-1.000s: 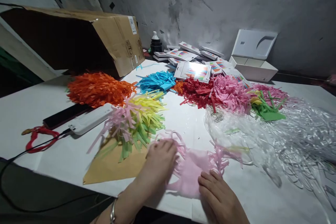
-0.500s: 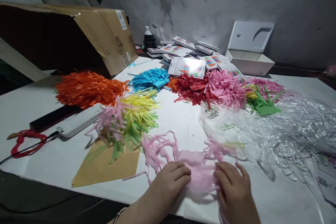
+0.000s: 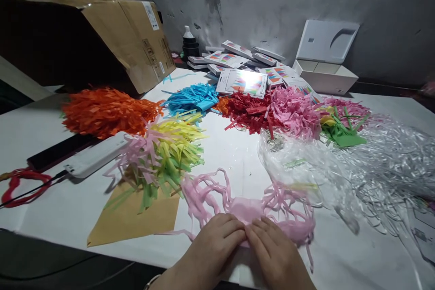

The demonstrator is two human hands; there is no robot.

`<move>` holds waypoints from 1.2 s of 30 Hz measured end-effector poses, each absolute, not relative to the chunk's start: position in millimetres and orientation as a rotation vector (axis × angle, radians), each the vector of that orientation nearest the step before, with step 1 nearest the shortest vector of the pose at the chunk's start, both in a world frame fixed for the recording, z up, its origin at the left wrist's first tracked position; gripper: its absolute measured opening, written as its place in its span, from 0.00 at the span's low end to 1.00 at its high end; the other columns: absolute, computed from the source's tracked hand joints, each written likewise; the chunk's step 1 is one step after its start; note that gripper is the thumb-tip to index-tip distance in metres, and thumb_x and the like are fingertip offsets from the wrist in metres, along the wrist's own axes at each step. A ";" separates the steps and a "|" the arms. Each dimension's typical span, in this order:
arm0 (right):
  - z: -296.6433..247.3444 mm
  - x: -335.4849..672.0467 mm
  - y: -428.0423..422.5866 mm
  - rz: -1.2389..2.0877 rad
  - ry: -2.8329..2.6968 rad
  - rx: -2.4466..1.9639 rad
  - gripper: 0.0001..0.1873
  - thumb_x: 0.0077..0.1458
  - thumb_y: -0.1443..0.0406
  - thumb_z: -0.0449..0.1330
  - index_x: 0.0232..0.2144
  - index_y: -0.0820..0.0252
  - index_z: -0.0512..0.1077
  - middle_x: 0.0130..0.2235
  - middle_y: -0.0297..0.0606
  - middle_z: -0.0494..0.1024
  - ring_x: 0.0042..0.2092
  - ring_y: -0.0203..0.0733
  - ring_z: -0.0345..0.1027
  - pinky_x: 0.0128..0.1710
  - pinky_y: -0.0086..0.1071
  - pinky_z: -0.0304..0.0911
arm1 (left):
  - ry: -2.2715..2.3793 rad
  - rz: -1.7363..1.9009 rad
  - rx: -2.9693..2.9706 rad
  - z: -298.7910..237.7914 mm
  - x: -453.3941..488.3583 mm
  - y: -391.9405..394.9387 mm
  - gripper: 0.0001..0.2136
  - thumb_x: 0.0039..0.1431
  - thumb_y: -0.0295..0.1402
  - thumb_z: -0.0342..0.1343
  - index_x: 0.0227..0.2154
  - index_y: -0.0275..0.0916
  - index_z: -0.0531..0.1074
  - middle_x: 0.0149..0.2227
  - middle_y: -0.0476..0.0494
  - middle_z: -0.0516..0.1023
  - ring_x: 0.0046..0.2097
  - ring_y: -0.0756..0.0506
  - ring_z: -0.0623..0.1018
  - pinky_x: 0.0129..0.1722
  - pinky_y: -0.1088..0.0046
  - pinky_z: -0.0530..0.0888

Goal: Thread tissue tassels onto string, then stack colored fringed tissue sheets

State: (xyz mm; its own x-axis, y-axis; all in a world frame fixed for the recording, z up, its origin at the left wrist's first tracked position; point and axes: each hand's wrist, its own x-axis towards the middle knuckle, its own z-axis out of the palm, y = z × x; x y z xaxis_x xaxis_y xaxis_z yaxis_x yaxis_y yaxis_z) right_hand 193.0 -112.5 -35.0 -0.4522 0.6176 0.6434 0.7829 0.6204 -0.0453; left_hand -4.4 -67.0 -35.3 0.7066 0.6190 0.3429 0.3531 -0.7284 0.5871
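Observation:
A light pink fringed tissue paper piece (image 3: pixel 249 206) lies on the white table (image 3: pixel 238 154) near its front edge, with fringes spreading left and right. My left hand (image 3: pixel 214 244) and my right hand (image 3: pixel 275 253) meet fingertip to fingertip on the middle band of that pink piece, fingers curled and pressing it down. A stack of pink, yellow and green fringed papers (image 3: pixel 163 154) rests just to the left on a tan paper sheet (image 3: pixel 136 219).
Orange (image 3: pixel 105 111), blue (image 3: pixel 192 99), red (image 3: pixel 249 111) and pink (image 3: pixel 294 111) fringe piles lie across the table. Clear plastic wrap (image 3: pixel 360 167) sits at right. A cardboard box (image 3: pixel 84 41), card packs (image 3: pixel 241 81), a white box (image 3: pixel 326 68), and a white device (image 3: pixel 95 156) are around.
My hands have drawn together to the middle of the pink piece, bunching it narrower. The fringes now arch outward on both sides.

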 end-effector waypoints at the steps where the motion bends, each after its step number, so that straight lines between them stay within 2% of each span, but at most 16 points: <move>1: -40.5 191.4 -112.1 -0.318 -2.188 -1.092 0.18 0.65 0.77 0.46 0.47 0.65 0.74 0.40 0.41 0.84 0.46 0.42 0.77 0.53 0.36 0.67 | 0.741 0.723 2.412 -33.1 -8.4 -67.6 0.13 0.61 0.19 0.47 0.42 0.39 0.73 0.41 0.42 0.81 0.41 0.43 0.77 0.43 0.66 0.75; 6: -45.8 210.6 -119.8 0.045 -2.150 -1.195 0.12 0.68 0.71 0.49 0.45 0.62 0.72 0.37 0.40 0.81 0.43 0.44 0.75 0.47 0.37 0.66 | 0.941 0.600 2.313 -28.9 -17.1 -63.6 0.11 0.67 0.24 0.45 0.40 0.40 0.72 0.36 0.45 0.80 0.38 0.45 0.78 0.37 0.70 0.74; 9: -46.9 203.9 -114.8 0.040 -1.918 -1.415 0.08 0.68 0.70 0.51 0.41 0.58 0.70 0.33 0.38 0.78 0.37 0.44 0.71 0.44 0.39 0.62 | 1.163 0.427 2.321 -29.3 -5.3 -52.5 0.10 0.68 0.26 0.45 0.35 0.39 0.71 0.33 0.45 0.78 0.34 0.44 0.78 0.32 0.71 0.72; 12: -52.5 191.9 -104.3 -0.043 -1.841 -1.588 0.11 0.69 0.68 0.49 0.37 0.57 0.70 0.29 0.36 0.74 0.33 0.45 0.68 0.41 0.41 0.59 | 1.369 0.190 2.368 -25.8 10.7 -40.2 0.12 0.68 0.26 0.45 0.32 0.39 0.71 0.33 0.44 0.78 0.32 0.43 0.79 0.31 0.69 0.70; 14: -54.8 188.8 -100.1 -0.138 -1.819 -1.664 0.10 0.69 0.67 0.49 0.38 0.57 0.71 0.30 0.39 0.75 0.35 0.48 0.69 0.44 0.45 0.59 | 1.447 0.075 2.377 -22.8 18.0 -34.1 0.11 0.69 0.26 0.46 0.31 0.39 0.71 0.31 0.44 0.78 0.31 0.42 0.79 0.30 0.69 0.68; 17: -53.9 191.6 -102.3 -0.284 -1.795 -1.657 0.09 0.65 0.68 0.55 0.45 0.61 0.72 0.41 0.48 0.78 0.45 0.54 0.71 0.53 0.52 0.57 | 1.467 0.006 2.375 -22.4 22.1 -28.8 0.11 0.68 0.26 0.47 0.31 0.39 0.71 0.30 0.43 0.79 0.31 0.41 0.80 0.29 0.68 0.66; 20: -51.8 194.2 -107.8 -0.291 -2.020 -1.393 0.12 0.61 0.71 0.58 0.48 0.62 0.73 0.44 0.47 0.80 0.49 0.51 0.73 0.57 0.47 0.57 | 1.465 0.014 2.375 -26.1 21.7 -26.7 0.10 0.67 0.26 0.47 0.31 0.39 0.71 0.30 0.43 0.79 0.30 0.42 0.79 0.28 0.68 0.65; 24: -52.6 189.1 -106.0 -0.258 -2.107 -1.267 0.16 0.63 0.76 0.49 0.44 0.62 0.75 0.39 0.42 0.81 0.44 0.46 0.74 0.56 0.43 0.58 | 1.488 0.093 2.322 -25.4 16.6 -28.4 0.12 0.68 0.27 0.46 0.28 0.40 0.70 0.27 0.46 0.78 0.28 0.43 0.77 0.27 0.69 0.65; 26: -52.0 185.7 -103.0 -0.233 -2.069 -1.277 0.16 0.63 0.76 0.48 0.41 0.62 0.74 0.36 0.41 0.80 0.41 0.45 0.74 0.54 0.43 0.59 | 1.442 0.274 2.375 -22.4 11.5 -32.0 0.08 0.67 0.29 0.49 0.34 0.39 0.72 0.32 0.43 0.80 0.34 0.41 0.79 0.31 0.67 0.69; 27: -50.8 184.4 -101.8 -0.196 -2.052 -1.291 0.14 0.63 0.76 0.49 0.39 0.61 0.73 0.34 0.40 0.79 0.39 0.44 0.73 0.53 0.42 0.59 | 1.373 0.393 2.444 -21.3 8.6 -34.2 0.06 0.65 0.30 0.52 0.39 0.38 0.73 0.38 0.40 0.80 0.40 0.39 0.79 0.36 0.64 0.72; 28: -49.2 183.2 -101.1 -0.147 -2.013 -1.310 0.13 0.63 0.76 0.50 0.38 0.61 0.73 0.32 0.38 0.78 0.36 0.42 0.72 0.52 0.42 0.59 | 1.275 0.511 2.528 -20.9 5.7 -36.6 0.08 0.64 0.31 0.54 0.44 0.38 0.73 0.45 0.37 0.80 0.46 0.37 0.78 0.43 0.59 0.72; 30: -45.6 181.2 -100.5 -0.034 -1.951 -1.318 0.11 0.62 0.75 0.51 0.36 0.60 0.71 0.31 0.37 0.76 0.34 0.40 0.70 0.50 0.40 0.59 | 1.056 0.695 2.674 -23.2 1.2 -40.7 0.09 0.63 0.29 0.56 0.46 0.40 0.72 0.51 0.39 0.78 0.53 0.35 0.73 0.54 0.52 0.65; 33: -43.3 179.4 -100.9 -0.026 -1.984 -1.291 0.10 0.64 0.72 0.51 0.40 0.61 0.72 0.36 0.40 0.78 0.39 0.43 0.71 0.52 0.41 0.57 | 0.910 0.786 2.722 -32.4 -3.0 -43.8 0.08 0.63 0.21 0.53 0.35 0.40 0.72 0.42 0.46 0.80 0.48 0.40 0.74 0.57 0.53 0.60; 36: -45.9 182.5 -103.2 -0.132 -2.061 -1.289 0.16 0.67 0.72 0.46 0.40 0.59 0.73 0.37 0.40 0.80 0.43 0.45 0.71 0.55 0.43 0.53 | 0.880 0.740 2.663 -38.7 -8.6 -44.9 0.10 0.61 0.19 0.53 0.33 0.41 0.72 0.38 0.48 0.79 0.43 0.43 0.74 0.55 0.56 0.61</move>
